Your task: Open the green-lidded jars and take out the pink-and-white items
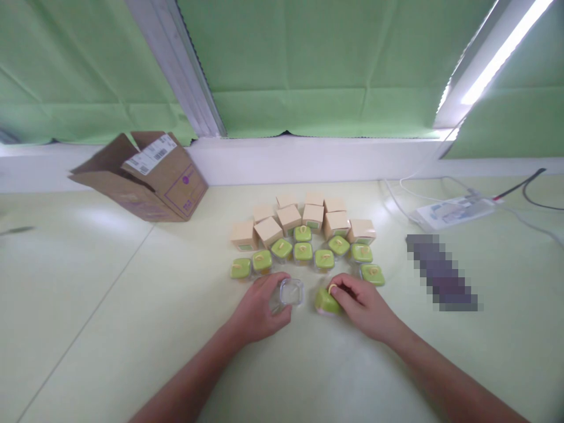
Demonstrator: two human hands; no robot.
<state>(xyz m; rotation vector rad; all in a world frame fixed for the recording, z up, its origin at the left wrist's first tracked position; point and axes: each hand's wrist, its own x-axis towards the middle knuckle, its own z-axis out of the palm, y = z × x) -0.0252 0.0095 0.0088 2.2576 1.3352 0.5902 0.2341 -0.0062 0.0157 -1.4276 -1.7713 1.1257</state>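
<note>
Two grips at once: clasps a lidless clear jar in the left hand, curved round its sides; pinches the yellow loop of a tilted green lid with the right hand, just right of the jar; has nine lidded jars beyond, then small cardboard boxes, on the pale table.

A passable gap parts the clear jar and green lid, lidded jars blocking beyond.

From afar I see a bare left hand and bare right hand, uncovered forearms widening behind each.
</note>
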